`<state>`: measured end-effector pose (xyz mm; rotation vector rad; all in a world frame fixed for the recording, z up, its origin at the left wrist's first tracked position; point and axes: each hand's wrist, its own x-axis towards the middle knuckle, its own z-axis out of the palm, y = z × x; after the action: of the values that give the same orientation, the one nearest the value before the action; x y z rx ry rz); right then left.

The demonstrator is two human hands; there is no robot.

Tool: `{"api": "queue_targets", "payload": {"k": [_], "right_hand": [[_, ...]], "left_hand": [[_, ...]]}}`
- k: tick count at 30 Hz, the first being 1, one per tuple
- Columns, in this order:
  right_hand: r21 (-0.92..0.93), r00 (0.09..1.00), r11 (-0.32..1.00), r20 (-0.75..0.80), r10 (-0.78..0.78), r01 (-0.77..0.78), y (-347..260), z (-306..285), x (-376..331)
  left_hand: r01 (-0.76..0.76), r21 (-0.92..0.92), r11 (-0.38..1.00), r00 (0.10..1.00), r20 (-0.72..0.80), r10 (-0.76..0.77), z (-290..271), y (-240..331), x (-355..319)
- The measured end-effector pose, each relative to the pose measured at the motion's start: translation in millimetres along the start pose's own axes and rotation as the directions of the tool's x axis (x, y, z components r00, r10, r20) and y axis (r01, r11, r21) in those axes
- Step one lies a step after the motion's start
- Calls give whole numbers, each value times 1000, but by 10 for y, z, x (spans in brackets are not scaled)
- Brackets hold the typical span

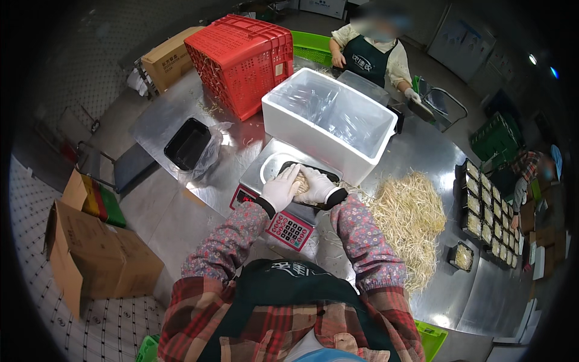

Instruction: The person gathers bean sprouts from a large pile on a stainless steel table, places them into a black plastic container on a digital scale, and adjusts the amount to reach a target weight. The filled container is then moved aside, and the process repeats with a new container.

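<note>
Nearest us, our two forearms in floral sleeves rise from the lower edge and bend inward over the scale.

Left hand: white glove, fingers together and curved, palm down, pressing on the pale sprouts in the black tray. It grips nothing.

Right hand: white glove, fingers together and laid flat across the same sprouts, touching the left hand's fingertips. It likewise closes on nothing.

The black tray sits on the scale's steel platform; the scale has a red keypad front and rests on the steel table.

Right of the scale: a loose heap of bean sprouts on the table. Beyond it, rows of filled black trays at the table's right edge.

Just behind the scale: a white foam box lined with clear film. Left of it, an empty black tray beside a clear plastic bag.

Farther back: a red crate, tilted, and another person in a green apron at the far side.
</note>
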<state>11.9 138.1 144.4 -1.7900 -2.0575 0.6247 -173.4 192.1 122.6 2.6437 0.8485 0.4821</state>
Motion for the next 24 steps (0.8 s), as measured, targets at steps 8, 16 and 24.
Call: {"api": "queue_targets", "payload": {"k": [8,16,24], "right_hand": [[365,976,931,-201,88,-8,160,-844,-746],[95,689,992,-713,130,-89,407,-371,-791],[-84,947,989,-308,91,-122,62,333,-370]], "left_hand": [[-91,-320,943,987,-158,41,-138,-238,-32],[-231,-1,973,965,-132,229,-424,23,178],[-281,3,960,960,8,281,55,43,206]]}}
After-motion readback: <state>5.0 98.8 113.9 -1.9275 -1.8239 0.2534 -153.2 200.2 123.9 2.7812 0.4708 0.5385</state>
